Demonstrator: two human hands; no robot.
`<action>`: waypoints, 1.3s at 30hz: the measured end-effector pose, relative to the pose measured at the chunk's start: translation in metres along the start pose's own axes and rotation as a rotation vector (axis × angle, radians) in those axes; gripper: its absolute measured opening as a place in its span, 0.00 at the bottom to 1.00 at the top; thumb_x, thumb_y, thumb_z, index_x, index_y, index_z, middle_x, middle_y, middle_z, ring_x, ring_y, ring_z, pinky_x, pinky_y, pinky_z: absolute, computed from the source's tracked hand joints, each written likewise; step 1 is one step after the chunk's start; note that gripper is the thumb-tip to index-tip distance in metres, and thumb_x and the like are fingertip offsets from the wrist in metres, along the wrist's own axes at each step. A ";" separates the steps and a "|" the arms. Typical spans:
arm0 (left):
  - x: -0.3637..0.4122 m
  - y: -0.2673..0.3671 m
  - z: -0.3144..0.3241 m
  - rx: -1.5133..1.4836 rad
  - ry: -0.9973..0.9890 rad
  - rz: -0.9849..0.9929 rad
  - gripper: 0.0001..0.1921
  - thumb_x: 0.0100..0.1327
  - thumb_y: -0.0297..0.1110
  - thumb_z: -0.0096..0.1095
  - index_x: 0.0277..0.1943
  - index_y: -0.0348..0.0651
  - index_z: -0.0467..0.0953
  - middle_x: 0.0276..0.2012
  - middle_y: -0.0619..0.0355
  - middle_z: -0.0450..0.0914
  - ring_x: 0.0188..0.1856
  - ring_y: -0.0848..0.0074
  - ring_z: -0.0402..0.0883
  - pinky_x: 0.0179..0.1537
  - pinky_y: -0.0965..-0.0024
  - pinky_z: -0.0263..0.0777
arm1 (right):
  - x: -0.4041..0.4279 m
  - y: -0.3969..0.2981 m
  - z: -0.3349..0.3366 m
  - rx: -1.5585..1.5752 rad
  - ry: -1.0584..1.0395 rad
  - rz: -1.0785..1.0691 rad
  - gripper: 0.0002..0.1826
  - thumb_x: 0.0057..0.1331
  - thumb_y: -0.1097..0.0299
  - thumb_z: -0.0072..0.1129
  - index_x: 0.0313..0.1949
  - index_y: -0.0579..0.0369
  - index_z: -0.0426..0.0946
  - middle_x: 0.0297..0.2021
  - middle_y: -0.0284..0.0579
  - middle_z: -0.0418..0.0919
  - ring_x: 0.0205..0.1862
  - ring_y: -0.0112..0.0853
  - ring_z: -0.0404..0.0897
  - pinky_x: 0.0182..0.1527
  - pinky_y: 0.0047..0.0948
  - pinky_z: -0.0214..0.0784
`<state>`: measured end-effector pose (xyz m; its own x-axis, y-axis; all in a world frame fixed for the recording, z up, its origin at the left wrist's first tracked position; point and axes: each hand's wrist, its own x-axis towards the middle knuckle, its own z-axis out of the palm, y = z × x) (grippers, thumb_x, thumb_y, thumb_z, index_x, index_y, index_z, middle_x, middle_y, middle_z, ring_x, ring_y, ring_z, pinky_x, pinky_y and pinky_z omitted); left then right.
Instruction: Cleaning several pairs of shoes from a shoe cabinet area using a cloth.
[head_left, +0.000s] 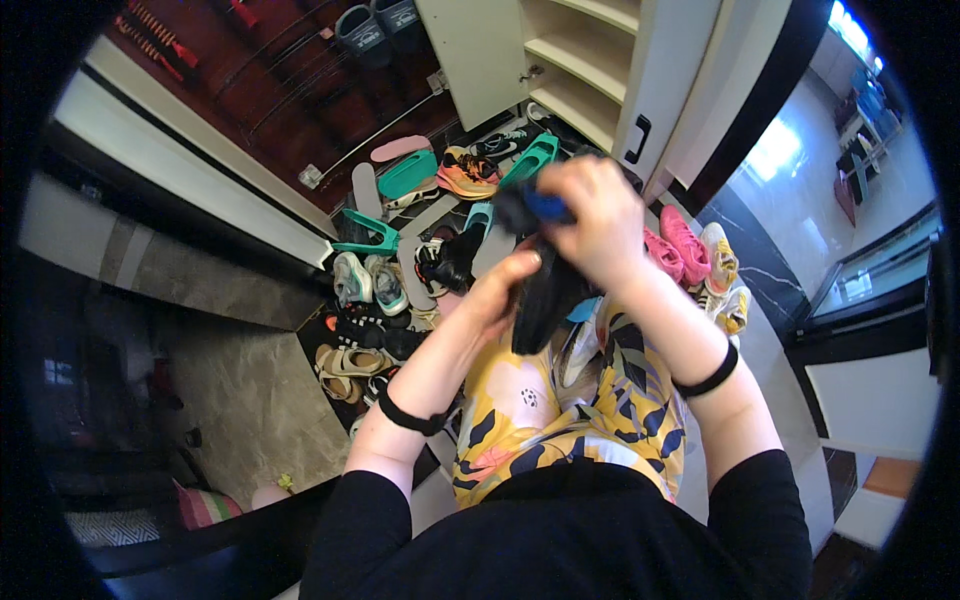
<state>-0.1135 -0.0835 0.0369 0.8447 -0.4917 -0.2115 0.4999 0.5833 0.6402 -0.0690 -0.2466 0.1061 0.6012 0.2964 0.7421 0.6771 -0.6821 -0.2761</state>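
My left hand (501, 296) grips a black shoe (544, 307) above my lap. Blurred by motion, my right hand (600, 214) holds a dark object with a blue part (546, 206), perhaps a brush, over the far end of the shoe; whether they touch I cannot tell. Past my hands lie an orange running shoe (469, 172) and green plastic shoe racks (534, 159). Grey-green sneakers (352, 277) and beige sandals (356, 361) are on the left. Pink shoes (684, 240) and white-yellow sneakers (720, 259) stand on the right.
A pale cabinet with bare shelves (581, 64) stands ahead, its door (480, 60) swung out to the left. Another white door with a black handle (638, 139) is at its right. Grey slippers (365, 36) hang on the dark red door. A white door frame (202, 161) runs along the left.
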 end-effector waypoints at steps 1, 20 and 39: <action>-0.001 -0.005 0.006 0.137 -0.094 0.113 0.38 0.62 0.43 0.61 0.72 0.39 0.57 0.65 0.48 0.68 0.64 0.66 0.72 0.63 0.64 0.67 | 0.011 0.018 -0.002 -0.032 0.068 0.122 0.22 0.47 0.69 0.68 0.45 0.43 0.77 0.39 0.40 0.79 0.42 0.41 0.78 0.43 0.37 0.74; -0.012 -0.021 -0.001 0.255 0.036 0.163 0.47 0.53 0.49 0.65 0.71 0.34 0.53 0.65 0.48 0.65 0.67 0.65 0.67 0.68 0.65 0.60 | -0.019 -0.024 -0.017 0.263 -0.151 0.203 0.15 0.46 0.69 0.68 0.35 0.50 0.77 0.34 0.43 0.76 0.41 0.45 0.77 0.44 0.39 0.72; -0.042 -0.022 0.010 0.394 -0.023 0.031 0.50 0.49 0.43 0.67 0.73 0.37 0.50 0.64 0.50 0.67 0.65 0.66 0.68 0.67 0.66 0.60 | 0.024 0.067 -0.037 0.038 -0.047 0.125 0.15 0.49 0.68 0.69 0.38 0.47 0.80 0.45 0.45 0.76 0.48 0.45 0.77 0.49 0.41 0.73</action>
<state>-0.1619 -0.0817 0.0394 0.8515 -0.4948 -0.1738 0.3588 0.3079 0.8812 -0.0246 -0.3101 0.1277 0.7003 0.2424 0.6715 0.6109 -0.6902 -0.3879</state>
